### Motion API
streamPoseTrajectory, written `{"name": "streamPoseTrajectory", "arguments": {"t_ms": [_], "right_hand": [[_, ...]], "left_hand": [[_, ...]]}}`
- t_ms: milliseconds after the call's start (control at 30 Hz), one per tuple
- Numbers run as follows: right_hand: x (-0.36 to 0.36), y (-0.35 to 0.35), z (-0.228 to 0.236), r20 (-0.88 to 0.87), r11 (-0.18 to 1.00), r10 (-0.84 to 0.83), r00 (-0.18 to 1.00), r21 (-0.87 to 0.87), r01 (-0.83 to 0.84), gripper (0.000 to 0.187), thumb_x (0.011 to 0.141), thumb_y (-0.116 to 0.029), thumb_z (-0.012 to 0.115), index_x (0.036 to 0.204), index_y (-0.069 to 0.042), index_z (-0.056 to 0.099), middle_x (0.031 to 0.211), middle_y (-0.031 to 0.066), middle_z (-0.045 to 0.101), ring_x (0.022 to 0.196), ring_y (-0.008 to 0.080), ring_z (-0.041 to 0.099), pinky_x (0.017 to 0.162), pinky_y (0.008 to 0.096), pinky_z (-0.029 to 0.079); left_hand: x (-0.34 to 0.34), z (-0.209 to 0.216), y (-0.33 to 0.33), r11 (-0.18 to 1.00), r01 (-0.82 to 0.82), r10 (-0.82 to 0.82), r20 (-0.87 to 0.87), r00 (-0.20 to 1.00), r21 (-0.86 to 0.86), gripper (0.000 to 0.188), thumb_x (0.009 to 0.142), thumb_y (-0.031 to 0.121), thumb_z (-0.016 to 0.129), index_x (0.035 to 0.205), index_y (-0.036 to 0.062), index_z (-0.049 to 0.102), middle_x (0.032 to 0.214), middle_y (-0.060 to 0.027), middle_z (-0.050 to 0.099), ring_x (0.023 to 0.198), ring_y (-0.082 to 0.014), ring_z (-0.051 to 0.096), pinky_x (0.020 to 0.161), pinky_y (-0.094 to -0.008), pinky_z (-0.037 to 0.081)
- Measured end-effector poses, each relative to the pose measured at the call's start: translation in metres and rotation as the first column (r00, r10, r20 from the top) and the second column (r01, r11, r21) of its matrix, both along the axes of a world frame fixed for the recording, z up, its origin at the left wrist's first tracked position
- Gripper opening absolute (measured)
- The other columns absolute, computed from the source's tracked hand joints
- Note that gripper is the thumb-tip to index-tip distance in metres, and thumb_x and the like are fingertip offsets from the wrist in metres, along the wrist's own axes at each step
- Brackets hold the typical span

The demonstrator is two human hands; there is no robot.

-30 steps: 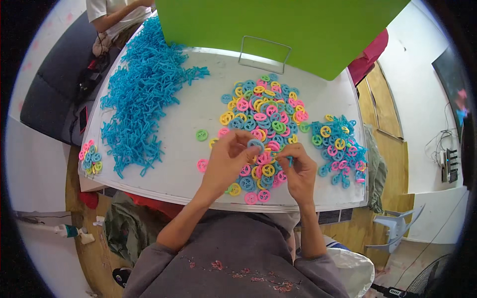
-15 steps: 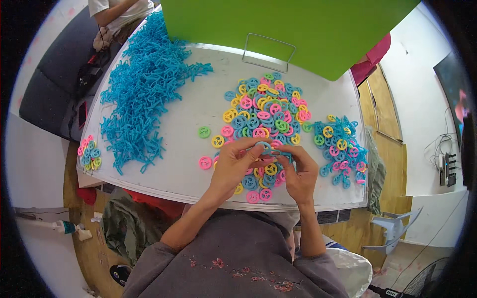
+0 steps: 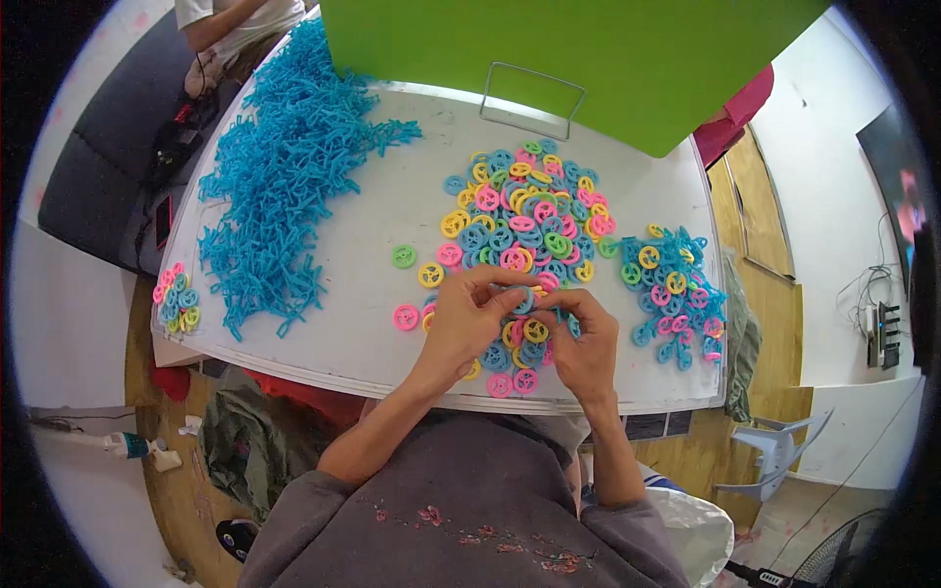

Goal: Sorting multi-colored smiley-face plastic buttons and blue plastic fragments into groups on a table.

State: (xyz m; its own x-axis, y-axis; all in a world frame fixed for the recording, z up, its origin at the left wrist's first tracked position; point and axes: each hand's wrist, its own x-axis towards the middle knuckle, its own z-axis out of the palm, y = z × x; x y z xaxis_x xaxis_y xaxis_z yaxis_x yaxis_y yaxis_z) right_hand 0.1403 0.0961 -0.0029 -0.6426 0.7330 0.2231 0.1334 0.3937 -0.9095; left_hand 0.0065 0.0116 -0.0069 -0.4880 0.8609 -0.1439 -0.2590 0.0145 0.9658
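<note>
My left hand [image 3: 457, 319] pinches a small blue plastic wheel [image 3: 525, 301] between thumb and fingers. Close beside it, my right hand [image 3: 586, 351] is closed on a small blue forked plastic piece [image 3: 572, 324], mostly covered by the fingers. Whether the piece and the wheel touch, I cannot tell. Both hands are over the near part of a heap of blue, pink, yellow and green wheels [image 3: 522, 222] on the white table [image 3: 377, 245].
A large pile of blue forked pieces [image 3: 284, 167] covers the table's left side. Blue pieces fitted with wheels [image 3: 676, 294] lie at the right edge. A small wheel cluster [image 3: 178, 301] sits at the left corner. Behind stands a green panel [image 3: 569, 59]; another person [image 3: 230, 34] is at far left.
My right hand has shifted slightly down and left. The blue wheel in my left hand has turned and dropped a little, now facing up more openly.
</note>
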Motion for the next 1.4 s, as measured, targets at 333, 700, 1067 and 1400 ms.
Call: {"name": "streamPoseTrajectory", "arguments": {"t_ms": [333,700,1067,1400], "right_hand": [[0.001,0.005,-0.002,-0.085,0.974,0.017,0.996,-0.223,-0.036,0.017,0.077,0.005,0.066,0.093,-0.002,0.063,0.086,0.0073,0.068,0.079,0.0137,0.065,0.072,0.0276,0.05],[-0.005,-0.002,0.002,0.007,0.993,-0.111,0.994,-0.049,0.111,0.018,0.08,-0.007,0.071,0.097,-0.002,0.067,0.078,0.0081,0.069,0.069,0.0103,0.063,0.062,0.0248,0.049],[-0.014,-0.013,0.005,0.014,0.974,-0.16,0.987,-0.163,0.16,0.017,0.086,-0.01,0.068,0.098,0.002,0.07,0.073,0.0009,0.067,0.064,0.0021,0.054,0.056,0.0189,0.042],[-0.019,-0.02,0.001,-0.025,0.957,-0.226,0.974,-0.195,0.217,0.019,0.086,-0.013,0.068,0.097,0.003,0.07,0.071,-0.0001,0.065,0.063,0.0018,0.051,0.053,0.0182,0.039]], "left_hand": [[0.008,-0.006,0.005,0.988,-0.111,0.122,-0.101,0.987,0.104,0.018,0.082,-0.012,0.054,0.094,-0.0013,0.061,0.085,-0.0061,0.063,0.076,-0.0093,0.058,0.07,-0.0239,0.049],[0.01,-0.001,-0.003,0.98,-0.161,0.188,-0.289,0.939,0.113,0.022,0.088,-0.004,0.056,0.105,0.0022,0.069,0.089,-0.0047,0.061,0.081,-0.0103,0.057,0.071,-0.0223,0.047],[0.014,-0.007,-0.001,0.965,-0.246,0.263,-0.337,0.904,0.094,0.02,0.09,-0.003,0.053,0.103,0.0004,0.067,0.092,-0.007,0.064,0.079,-0.0106,0.06,0.068,-0.0234,0.05],[0.012,-0.004,-0.002,0.967,-0.248,0.248,-0.394,0.885,0.052,0.017,0.091,-0.001,0.053,0.102,-0.0009,0.065,0.09,-0.0078,0.063,0.077,-0.0105,0.061,0.065,-0.024,0.051]]}}
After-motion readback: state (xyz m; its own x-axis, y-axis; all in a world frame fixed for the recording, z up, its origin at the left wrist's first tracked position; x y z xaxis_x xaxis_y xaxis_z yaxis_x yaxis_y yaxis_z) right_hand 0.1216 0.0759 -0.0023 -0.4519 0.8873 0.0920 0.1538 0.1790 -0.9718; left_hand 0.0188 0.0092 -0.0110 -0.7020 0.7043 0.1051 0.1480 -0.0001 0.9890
